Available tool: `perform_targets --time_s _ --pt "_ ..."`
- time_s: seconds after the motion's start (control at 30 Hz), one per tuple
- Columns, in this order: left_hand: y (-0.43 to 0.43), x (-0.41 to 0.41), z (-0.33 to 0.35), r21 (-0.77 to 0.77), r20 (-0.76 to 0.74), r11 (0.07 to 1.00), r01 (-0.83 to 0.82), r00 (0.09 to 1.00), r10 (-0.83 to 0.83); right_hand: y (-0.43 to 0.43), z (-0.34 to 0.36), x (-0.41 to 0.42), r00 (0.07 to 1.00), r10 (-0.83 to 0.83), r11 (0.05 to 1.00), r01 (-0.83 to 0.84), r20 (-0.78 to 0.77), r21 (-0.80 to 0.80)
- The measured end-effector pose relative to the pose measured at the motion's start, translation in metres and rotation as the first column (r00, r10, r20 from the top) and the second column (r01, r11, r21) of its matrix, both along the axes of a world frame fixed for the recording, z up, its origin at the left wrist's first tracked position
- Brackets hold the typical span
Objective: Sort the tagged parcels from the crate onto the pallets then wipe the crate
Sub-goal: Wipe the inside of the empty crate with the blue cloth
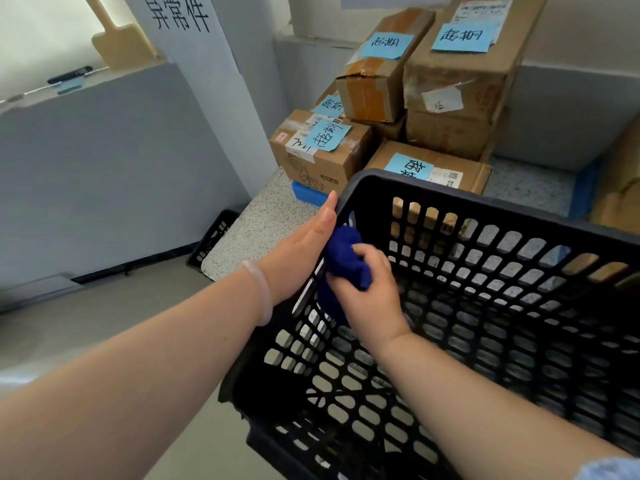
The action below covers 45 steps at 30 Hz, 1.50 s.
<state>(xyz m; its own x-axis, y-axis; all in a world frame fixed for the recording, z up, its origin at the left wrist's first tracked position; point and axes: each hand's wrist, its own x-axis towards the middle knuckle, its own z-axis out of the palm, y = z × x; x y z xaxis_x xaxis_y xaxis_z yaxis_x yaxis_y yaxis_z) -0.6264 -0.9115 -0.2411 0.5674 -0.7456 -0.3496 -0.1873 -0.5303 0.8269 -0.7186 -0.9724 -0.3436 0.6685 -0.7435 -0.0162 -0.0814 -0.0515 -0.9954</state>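
The brown cardboard parcels with blue tags [453, 77] are stacked top middle. My black plastic crate [485, 207] looks empty, so I think only wiping is left. My right grip [370, 296] squeezes the dark blue cloth [343, 258] inside the crate's left wall, mid frame. My left grip [301, 251] lies flat outside it.

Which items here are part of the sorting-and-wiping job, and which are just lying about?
Job: black crate, blue cloth gripped by the right hand, left hand flat on the crate's side, tagged parcels, blue pallet.
Lying about: marker, wooden board, second crate.
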Motion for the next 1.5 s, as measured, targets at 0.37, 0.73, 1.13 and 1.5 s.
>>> perform_targets --time_s 0.37,0.73,1.13,1.5 --pt "0.001 0.001 -0.003 0.074 0.098 0.995 0.071 0.992 -0.078 0.055 -0.017 -0.041 0.936 0.310 0.945 -0.284 0.165 -0.165" --pt "0.000 -0.003 0.000 0.094 0.138 0.995 0.035 0.989 -0.048 0.025 -0.088 -0.041 0.853 0.390 0.723 -0.517 -0.347 -0.458" --pt "-0.002 -0.003 -0.002 0.108 0.162 0.993 0.038 0.985 -0.055 -0.037 -0.034 -0.002 0.987 -0.149 0.929 0.159 -0.057 0.333" --pt "-0.002 -0.004 -0.004 0.080 0.146 0.997 0.023 0.989 -0.035 0.007 -0.012 -0.012 0.999 0.035 0.985 -0.029 -0.029 0.170"
